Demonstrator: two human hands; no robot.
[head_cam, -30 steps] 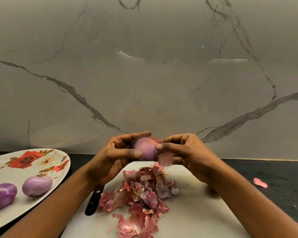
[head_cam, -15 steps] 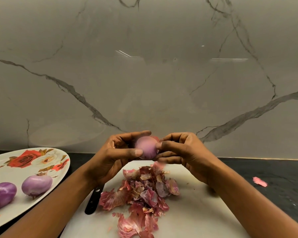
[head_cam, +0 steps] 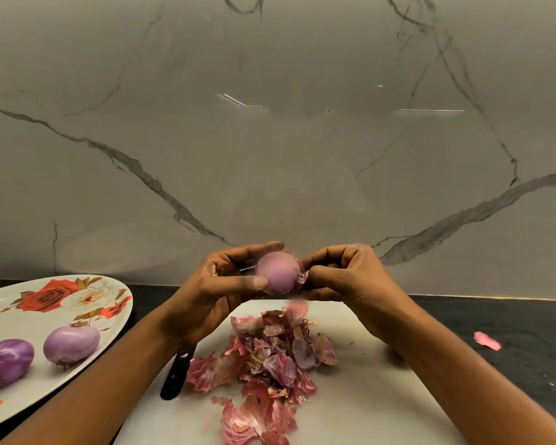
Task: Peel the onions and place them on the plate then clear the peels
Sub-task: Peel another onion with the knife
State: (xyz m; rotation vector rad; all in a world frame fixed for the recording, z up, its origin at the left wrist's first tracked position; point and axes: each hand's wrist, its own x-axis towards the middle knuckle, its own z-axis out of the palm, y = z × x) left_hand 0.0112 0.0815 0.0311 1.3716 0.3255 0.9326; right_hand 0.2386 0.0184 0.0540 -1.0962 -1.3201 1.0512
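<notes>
Two peeled onions lie on the floral plate; a third onion, gripped by the left hand, is stripped by the right hand's pinch; the peel pile below remains uncleared.

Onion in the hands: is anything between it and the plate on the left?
Nothing visible blocks it. The onion is held in the air by the left hand while the right hand pinches a peel scrap on it. Between it and the plate lies only dark counter; the plate's flowered part is free.
</notes>
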